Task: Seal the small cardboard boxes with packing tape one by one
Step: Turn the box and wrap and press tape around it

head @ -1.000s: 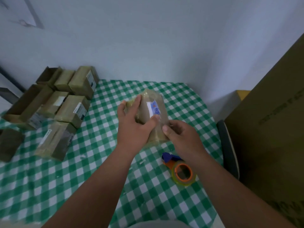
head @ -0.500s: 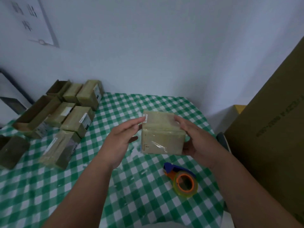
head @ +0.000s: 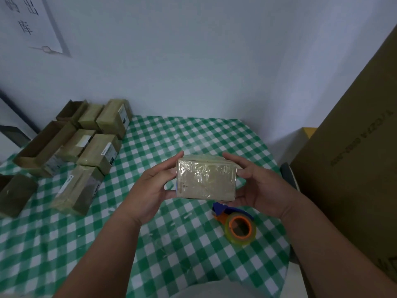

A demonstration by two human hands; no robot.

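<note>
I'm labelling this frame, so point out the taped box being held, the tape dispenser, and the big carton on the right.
taped box [head: 205,181], head view, its tape-covered front face.
tape dispenser [head: 240,227], head view, the orange core.
big carton [head: 354,168], head view, its printed side.

Wall sheet [head: 32,24] shows big Chinese characters, "出" and "库" readable; print on the large carton [head: 354,151] and box labels [head: 107,150] is too blurred.

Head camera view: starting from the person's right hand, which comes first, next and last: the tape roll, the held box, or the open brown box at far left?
1. Held box, gripped by the right hand.
2. Tape roll, on the table just below that hand.
3. Open brown box, far left by the wall.
</note>
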